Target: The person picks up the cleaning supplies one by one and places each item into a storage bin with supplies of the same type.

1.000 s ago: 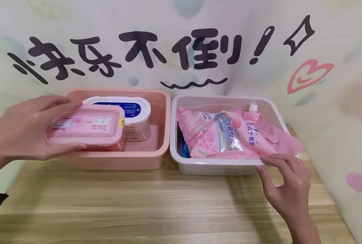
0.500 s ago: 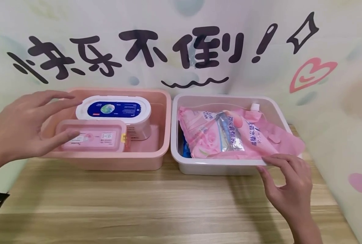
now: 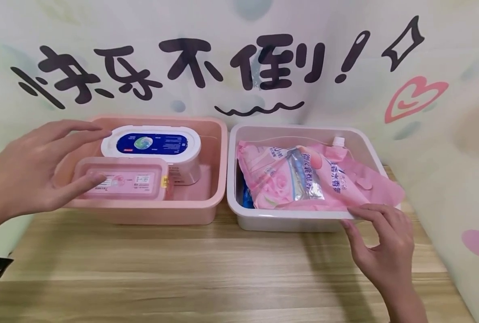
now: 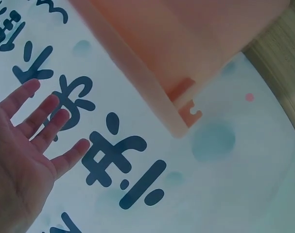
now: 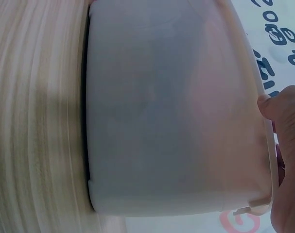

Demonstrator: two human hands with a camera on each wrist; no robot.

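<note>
My left hand (image 3: 41, 166) hovers over the left side of the pink plastic bin (image 3: 170, 215), fingers spread and holding nothing; the left wrist view shows the bare palm (image 4: 21, 165) beside the bin. Beneath its thumb a pink lidded box (image 3: 122, 181) with a printed label lies in that bin. Behind the box stands a white tub (image 3: 150, 142) with a blue label on its lid. My right hand (image 3: 384, 246) pinches the front rim of the white plastic bin (image 3: 287, 223) near its right corner, its thumb (image 5: 266, 107) below the rim.
Pink printed pouches (image 3: 279, 179) fill the white bin, one with a white cap (image 3: 339, 141), and something blue (image 3: 247, 197) shows under them. Both bins stand side by side on a wood-grain table (image 3: 223, 278), against a printed cloth backdrop (image 3: 336, 107).
The pink box has gone down into the pink bin, and my left hand has let go of it, its fingers now spread. My right hand keeps its grip on the white rim.
</note>
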